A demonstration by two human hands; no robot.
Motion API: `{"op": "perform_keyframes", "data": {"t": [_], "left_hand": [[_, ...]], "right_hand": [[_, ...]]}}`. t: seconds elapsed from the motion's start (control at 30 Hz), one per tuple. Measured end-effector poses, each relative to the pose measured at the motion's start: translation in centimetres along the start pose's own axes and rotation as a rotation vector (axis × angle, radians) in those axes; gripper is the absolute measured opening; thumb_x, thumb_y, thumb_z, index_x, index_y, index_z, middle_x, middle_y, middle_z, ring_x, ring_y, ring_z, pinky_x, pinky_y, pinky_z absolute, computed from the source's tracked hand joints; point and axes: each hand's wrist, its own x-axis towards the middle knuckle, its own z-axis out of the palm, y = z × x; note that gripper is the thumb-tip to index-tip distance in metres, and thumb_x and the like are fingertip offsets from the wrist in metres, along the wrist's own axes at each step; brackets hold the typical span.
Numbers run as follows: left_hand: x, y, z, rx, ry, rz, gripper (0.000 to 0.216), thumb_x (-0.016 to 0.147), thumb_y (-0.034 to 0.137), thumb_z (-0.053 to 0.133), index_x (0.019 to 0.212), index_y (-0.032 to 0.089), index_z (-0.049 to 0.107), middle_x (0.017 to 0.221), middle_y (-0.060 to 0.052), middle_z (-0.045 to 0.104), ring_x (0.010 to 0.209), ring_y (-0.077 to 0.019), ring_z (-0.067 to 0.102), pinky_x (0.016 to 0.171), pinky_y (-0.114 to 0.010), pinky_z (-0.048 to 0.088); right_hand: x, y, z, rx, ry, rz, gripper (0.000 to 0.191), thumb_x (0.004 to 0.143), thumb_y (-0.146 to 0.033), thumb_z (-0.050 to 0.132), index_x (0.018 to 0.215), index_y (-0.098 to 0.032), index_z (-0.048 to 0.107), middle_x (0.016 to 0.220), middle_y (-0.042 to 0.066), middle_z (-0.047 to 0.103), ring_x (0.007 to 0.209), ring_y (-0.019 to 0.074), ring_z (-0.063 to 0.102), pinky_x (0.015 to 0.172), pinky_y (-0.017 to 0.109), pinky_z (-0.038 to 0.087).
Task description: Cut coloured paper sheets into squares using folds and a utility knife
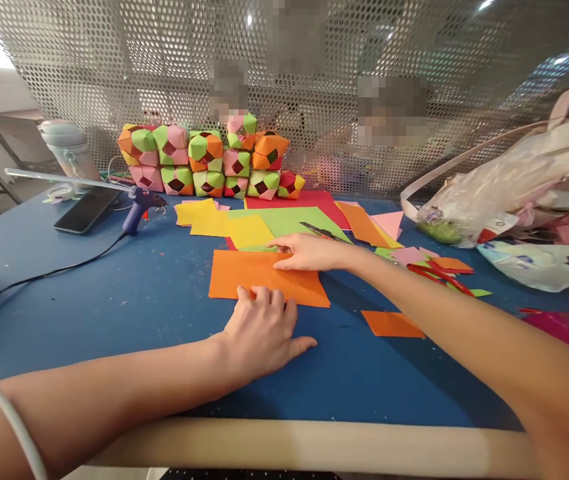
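Note:
A flat orange sheet of paper (254,270) lies on the blue table, a thin edge showing along its right side. My left hand (264,327) rests at its near edge, fingers bent with their tips on the paper and the thumb stretched out to the right. Across the far edge of the same sheet lies my right hand (314,252), thumb and forefinger apart over the paper. Just behind that hand a dark pen-like craft knife (323,232) lies on a green sheet (294,219). A smaller orange piece (391,324) is to the right.
Stacked folded-paper balls (207,153) stand against the perforated metal screen (164,60). At left are a glue gun (139,207), a phone (87,211) and a bottle (68,150). Yellow sheets (249,230), red-handled scissors (441,277) and a bag (529,160) lie behind and right.

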Motion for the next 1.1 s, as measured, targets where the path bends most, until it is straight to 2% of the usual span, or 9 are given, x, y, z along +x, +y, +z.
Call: {"op": "perform_keyframes", "data": {"t": [0.07,0.13,0.3,0.37,0.5,0.63,0.77,0.9,1.1], "left_hand": [[-0.3,-0.1,0.1,0.056,0.102,0.059,0.059,0.097,0.058,0.033,0.119,0.011,0.06,0.102,-0.016,0.065,0.098,-0.0341,0.061,0.089,-0.057,0.047],[-0.6,-0.3,0.1,0.122,0.232,0.177,0.054,0.1,0.049,0.032,0.125,0.01,0.058,0.114,-0.018,0.063,0.11,-0.0355,0.057,0.095,-0.058,0.044],[-1.1,-1.0,-0.1,0.157,0.381,0.382,0.039,0.101,0.029,0.033,0.117,0.011,0.063,0.119,-0.015,0.062,0.114,-0.0327,0.056,0.098,-0.053,0.045],[-1.3,-1.2,-0.4,0.173,0.416,0.482,0.032,0.098,0.022,0.038,0.114,0.013,0.065,0.121,-0.014,0.062,0.117,-0.0308,0.055,0.101,-0.051,0.043],[-1.7,-1.4,-0.8,0.14,0.527,0.659,0.026,0.095,0.014,0.043,0.109,0.013,0.065,0.121,-0.012,0.062,0.119,-0.0279,0.053,0.104,-0.047,0.043],[-1.9,-2.2,-0.5,-0.044,0.436,0.468,0.02,0.094,0.015,0.044,0.094,0.012,0.063,0.104,-0.012,0.065,0.104,-0.0254,0.059,0.098,-0.043,0.048],[-2.6,-4.4,-0.2,-0.139,0.229,0.268,0.021,0.094,0.018,0.041,0.091,0.012,0.062,0.098,-0.012,0.063,0.09,-0.0241,0.061,0.079,-0.04,0.054],[-3.3,-6.2,0.2,-0.172,0.075,0.159,0.028,0.099,0.024,0.037,0.099,0.014,0.063,0.093,-0.008,0.062,0.085,-0.0232,0.061,0.074,-0.04,0.055],[-3.4,-6.3,0.5,-0.17,0.058,0.158,0.032,0.1,0.029,0.036,0.098,0.014,0.064,0.094,-0.008,0.064,0.088,-0.0251,0.062,0.076,-0.043,0.056]], "right_hand": [[0.0,-0.5,-0.9,0.029,-0.038,-0.001,0.032,0.079,-0.035,0.059,0.104,-0.018,0.069,0.09,0.006,0.07,0.079,0.0226,0.063,0.067,0.034,0.049],[-0.5,-0.8,-2.0,0.058,0.011,0.006,0.02,0.08,-0.036,0.058,0.085,-0.019,0.067,0.08,0.003,0.066,0.072,0.0198,0.06,0.062,0.032,0.046],[-2.8,-2.3,-3.7,-0.006,0.653,-0.148,0.014,0.085,-0.032,0.057,0.078,-0.021,0.056,0.08,0.003,0.06,0.076,0.0196,0.056,0.071,0.034,0.044],[-3.8,-3.0,-2.8,-0.171,0.753,-0.269,0.011,0.087,-0.025,0.055,0.077,-0.02,0.057,0.082,0.006,0.06,0.081,0.0217,0.056,0.075,0.036,0.043],[-5.2,-3.8,1.8,-0.483,0.598,-0.391,0.013,0.088,-0.011,0.05,0.085,-0.016,0.062,0.094,0.011,0.064,0.085,0.0236,0.056,0.076,0.038,0.042],[-5.6,-3.2,5.6,-0.394,0.484,-0.46,0.015,0.092,-0.011,0.047,0.089,-0.014,0.061,0.095,0.011,0.066,0.086,0.0226,0.058,0.075,0.036,0.045],[-5.9,-2.0,5.8,-0.217,0.431,-0.457,0.017,0.097,-0.028,0.051,0.095,-0.014,0.061,0.105,0.012,0.066,0.095,0.0237,0.061,0.082,0.038,0.047],[-6.2,-2.3,5.5,-0.185,0.404,-0.456,0.025,0.098,-0.035,0.051,0.104,-0.013,0.062,0.117,0.015,0.064,0.105,0.0274,0.06,0.089,0.044,0.048],[-6.5,-5.8,7.0,-0.138,0.418,-0.474,0.043,0.1,-0.04,0.044,0.118,-0.006,0.06,0.119,0.019,0.063,0.106,0.0288,0.058,0.09,0.046,0.05]]}}
